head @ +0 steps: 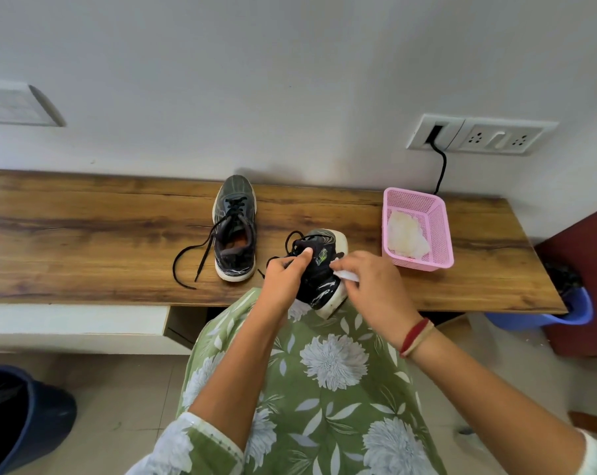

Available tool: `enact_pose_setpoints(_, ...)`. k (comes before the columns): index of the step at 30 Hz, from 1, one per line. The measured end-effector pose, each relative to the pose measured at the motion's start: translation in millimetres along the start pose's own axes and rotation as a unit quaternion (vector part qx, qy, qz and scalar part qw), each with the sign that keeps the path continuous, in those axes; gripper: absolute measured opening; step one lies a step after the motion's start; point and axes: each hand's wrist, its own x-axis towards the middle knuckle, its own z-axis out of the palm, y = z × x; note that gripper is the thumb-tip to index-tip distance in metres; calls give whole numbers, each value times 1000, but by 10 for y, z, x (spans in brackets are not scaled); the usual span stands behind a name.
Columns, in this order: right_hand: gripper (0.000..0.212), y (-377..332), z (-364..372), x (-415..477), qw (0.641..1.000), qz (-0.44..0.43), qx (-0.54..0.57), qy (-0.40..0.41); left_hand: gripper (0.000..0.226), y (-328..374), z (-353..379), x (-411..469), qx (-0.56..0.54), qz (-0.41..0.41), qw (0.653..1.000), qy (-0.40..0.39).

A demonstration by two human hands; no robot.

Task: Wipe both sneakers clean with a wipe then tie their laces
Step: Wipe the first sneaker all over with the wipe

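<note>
My left hand (286,274) grips a black sneaker (319,269) at its tongue and laces, tilted on its side above the near edge of the wooden table (84,234). Against that shoe's side, near the white sole, my right hand (369,279) pinches a white wipe (346,275). The other sneaker (235,228) stands upright on the table to the left, toe toward the wall, with its black laces (194,258) untied and trailing across the wood.
A pink mesh basket (437,214) holding crumpled white wipes sits to the right on the table. A wall socket with a black cable (441,166) is behind it. A blue bin (578,310) stands at the table's right end, a dark bin (26,416) on the floor at left.
</note>
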Motion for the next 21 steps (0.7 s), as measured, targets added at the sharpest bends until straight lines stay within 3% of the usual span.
enact_pose_setpoints(4,30,-35,70,-234,986,-126,-93,52,41,56,36,9,3,-6,1000,8)
enact_pose_setpoints(7,28,-30,163,-346,968,-202,-141,35,41,70,109,21,-1,-13,1000,26)
enact_pose_setpoints(9,24,-24,159,-356,977,-190,-91,31,38,81,153,29,-2,-12,999,38)
enact_pose_setpoints(11,24,18,105,-280,989,-123,-13,76,35,108,167,34,-12,-17,999,44)
enact_pose_setpoints(14,30,29,32,-136,990,-67,-12,125,37,143,155,50,-24,-24,998,45)
enact_pose_setpoints(21,26,54,165,-236,969,-164,-140,118,39,159,151,70,-25,-30,998,43)
